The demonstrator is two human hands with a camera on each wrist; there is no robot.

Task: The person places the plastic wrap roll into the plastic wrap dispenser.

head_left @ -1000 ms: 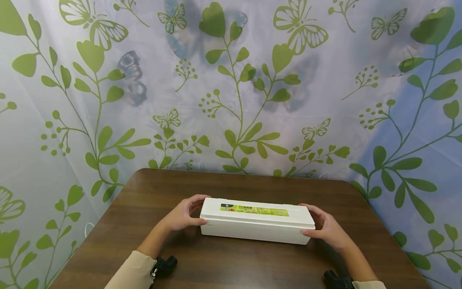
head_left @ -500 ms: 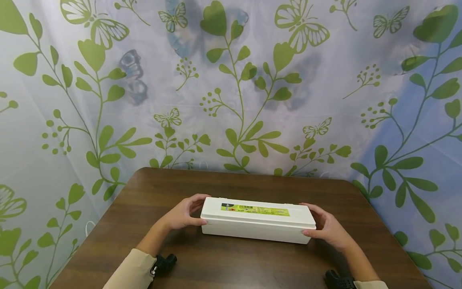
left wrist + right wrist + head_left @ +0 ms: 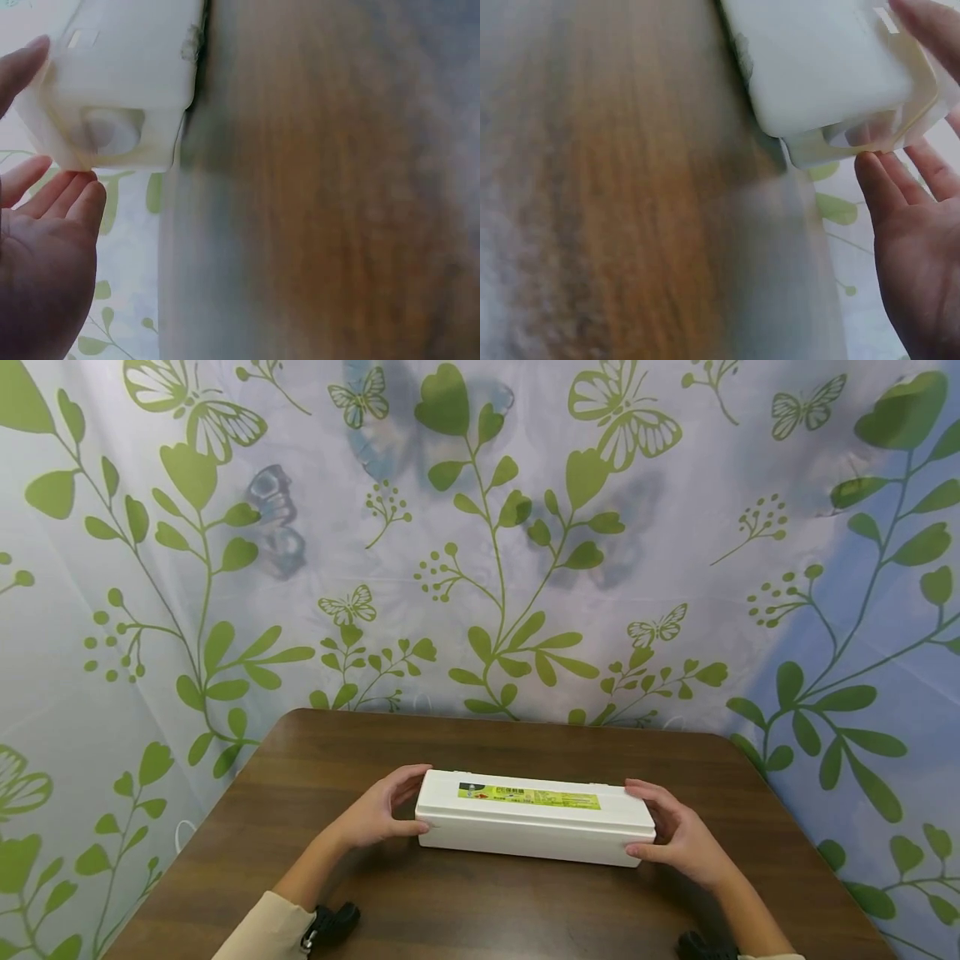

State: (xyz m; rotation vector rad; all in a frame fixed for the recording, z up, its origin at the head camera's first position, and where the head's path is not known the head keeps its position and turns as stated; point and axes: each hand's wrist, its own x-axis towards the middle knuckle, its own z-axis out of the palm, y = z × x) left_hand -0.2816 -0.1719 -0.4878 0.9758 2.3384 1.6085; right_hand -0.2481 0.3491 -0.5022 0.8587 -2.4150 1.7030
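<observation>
A long white cling film dispenser (image 3: 536,839) with a green-and-yellow label lies crosswise on the brown table. Its left end is spanned by my left hand (image 3: 378,808), thumb on the front face and fingers at the back edge. At the other end, my right hand (image 3: 686,835) holds it likewise, thumb in front and fingers behind. The left wrist view shows an opening in the dispenser's end with a pale round roll (image 3: 112,133) inside. My right fingertips (image 3: 870,166) touch the dispenser's edge in the right wrist view.
The wooden table (image 3: 480,914) has rounded far corners. Behind it hangs a pale curtain (image 3: 480,527) printed with green leaves and butterflies. A black strap device (image 3: 330,927) sits on my left wrist, another (image 3: 705,946) on my right.
The dispenser stays in place. My left hand has shifted slightly left, and the right fingers have moved slightly along the dispenser's right end.
</observation>
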